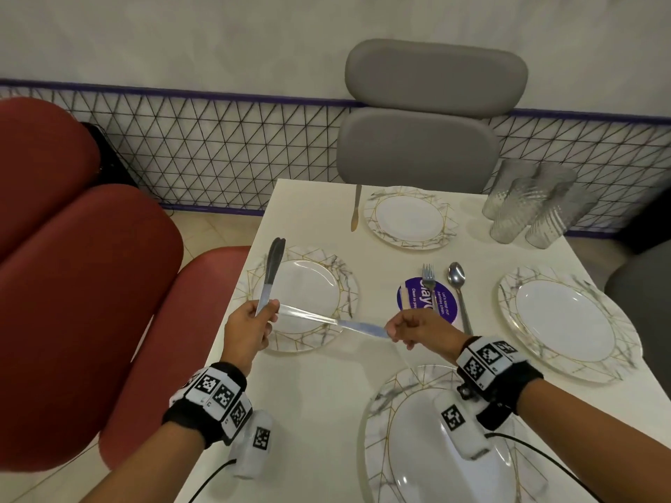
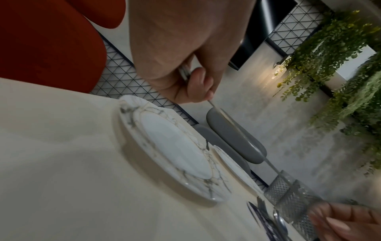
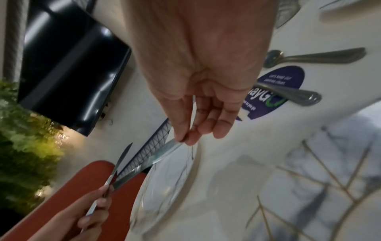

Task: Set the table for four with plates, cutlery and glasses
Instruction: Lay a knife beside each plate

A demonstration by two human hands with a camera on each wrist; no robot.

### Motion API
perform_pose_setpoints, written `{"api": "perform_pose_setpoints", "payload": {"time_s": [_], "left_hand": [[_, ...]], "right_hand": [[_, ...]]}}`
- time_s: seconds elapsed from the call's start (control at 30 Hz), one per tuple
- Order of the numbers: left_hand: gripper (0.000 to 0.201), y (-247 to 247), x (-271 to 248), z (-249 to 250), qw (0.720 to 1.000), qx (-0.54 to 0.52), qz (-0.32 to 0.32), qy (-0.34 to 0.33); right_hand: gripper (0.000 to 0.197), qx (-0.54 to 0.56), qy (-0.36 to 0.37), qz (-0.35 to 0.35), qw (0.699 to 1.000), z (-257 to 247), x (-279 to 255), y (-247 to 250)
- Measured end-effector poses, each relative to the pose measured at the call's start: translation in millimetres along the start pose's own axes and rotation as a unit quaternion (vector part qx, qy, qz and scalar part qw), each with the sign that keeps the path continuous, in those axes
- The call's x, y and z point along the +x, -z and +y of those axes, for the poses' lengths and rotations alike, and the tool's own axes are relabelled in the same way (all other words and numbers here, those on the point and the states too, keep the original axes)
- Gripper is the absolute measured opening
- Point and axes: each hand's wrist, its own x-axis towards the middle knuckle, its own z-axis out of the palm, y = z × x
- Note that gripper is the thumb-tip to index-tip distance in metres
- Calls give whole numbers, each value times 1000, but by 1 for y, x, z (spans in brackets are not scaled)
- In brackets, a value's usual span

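Observation:
Four marble-patterned plates lie on the white table (image 1: 319, 393): left (image 1: 308, 285), far (image 1: 408, 216), right (image 1: 566, 321), near (image 1: 410, 448). My left hand (image 1: 263, 315) grips two knives (image 1: 273, 265) by their handles, blades pointing up over the left plate. A third knife (image 1: 326, 319) spans the gap between my hands, its handle end at my left thumb. My right hand (image 1: 394, 332) pinches its blade end (image 3: 164, 151). One more knife (image 1: 356, 208) lies left of the far plate. A fork (image 1: 429, 281) and a spoon (image 1: 456, 281) rest at the table's centre.
Several ribbed glasses (image 1: 526, 206) stand grouped at the far right corner. A purple round sticker (image 1: 441, 301) lies under the fork. Red chairs (image 1: 83, 285) stand on the left, a grey chair (image 1: 421, 139) at the far side, another grey one (image 1: 639, 295) on the right.

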Motion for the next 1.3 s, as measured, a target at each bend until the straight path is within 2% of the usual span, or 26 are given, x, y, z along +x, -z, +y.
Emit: {"api": "perform_pose_setpoints", "payload": {"time_s": [0.17, 0.37, 0.47, 0.63, 0.83, 0.93, 1.03, 1.1, 1.2, 1.3], "left_hand": [[14, 35, -3, -17, 998, 42, 38, 6], [13, 74, 0, -47, 992, 86, 87, 13], [13, 87, 0, -59, 989, 105, 98, 23], [12, 94, 3, -70, 986, 115, 110, 41], [15, 97, 9, -75, 981, 145, 124, 28], [19, 100, 8, -71, 972, 177, 157, 22], [29, 102, 7, -65, 965, 181, 186, 27], [35, 104, 9, -63, 963, 188, 188, 50], [47, 104, 15, -64, 960, 213, 167, 77], [55, 100, 18, -65, 958, 233, 141, 85]], "right_hand": [[20, -59, 20, -28, 998, 3, 14, -38], [36, -176, 26, -58, 982, 9, 27, -82], [35, -208, 33, -65, 975, 10, 29, -95], [28, -239, 39, -40, 969, 7, 31, -111], [19, -306, 54, 18, 950, 12, 34, -119], [21, -353, 70, 21, 933, 18, 31, -117], [29, -407, 126, 21, 904, 28, 24, -113], [27, -457, 191, 35, 868, 33, 16, -112], [36, -548, 207, 25, 810, 40, 10, -113], [46, -594, 213, 8, 776, 41, 10, -116]]}}
